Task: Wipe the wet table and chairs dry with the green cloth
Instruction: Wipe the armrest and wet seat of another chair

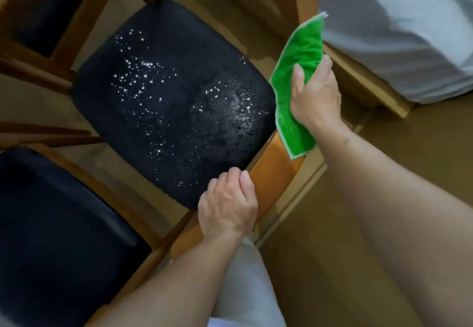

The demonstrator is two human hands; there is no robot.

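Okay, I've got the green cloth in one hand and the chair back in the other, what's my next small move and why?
Probably bring the green microfibre cloth in your right hand down onto the black padded chair seat and wipe across it. Water droplets are scattered over the seat, the cloth is beside it rather than on it, and your left hand grips the wooden chair back.

No legible text, label, brand, number or sign appears in the head view.
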